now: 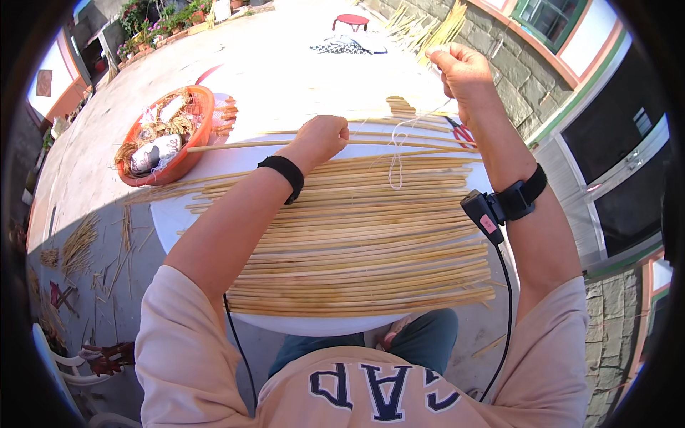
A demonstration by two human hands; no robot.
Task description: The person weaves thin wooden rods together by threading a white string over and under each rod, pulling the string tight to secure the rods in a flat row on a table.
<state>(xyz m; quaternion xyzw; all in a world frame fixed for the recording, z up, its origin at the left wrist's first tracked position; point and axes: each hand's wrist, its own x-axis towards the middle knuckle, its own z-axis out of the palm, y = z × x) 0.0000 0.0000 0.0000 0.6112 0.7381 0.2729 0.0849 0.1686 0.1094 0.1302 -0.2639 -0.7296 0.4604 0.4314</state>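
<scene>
Rows of pale yellow straw stalks (357,235) lie side by side across the white round table (168,225), forming a flat mat. At its far side my left hand (325,137) is closed, low over the outermost stalks. Its fingertips are hidden, so what they hold cannot be made out. My right hand (460,71) is raised higher and farther right, thumb and fingers pinched on a thin white string. Slack white string (397,160) hangs in a loop over the far stalks. Red-handled scissors (462,134) lie at the table's right, below my right wrist.
An orange basin (193,153) with straw twine and wrapped bundles stands at the table's left. Beyond are a red stool (351,23), a patterned cloth (346,46) and leaning straw bundles (435,28). Loose straw (82,242) litters the ground left. Cables hang from both arms.
</scene>
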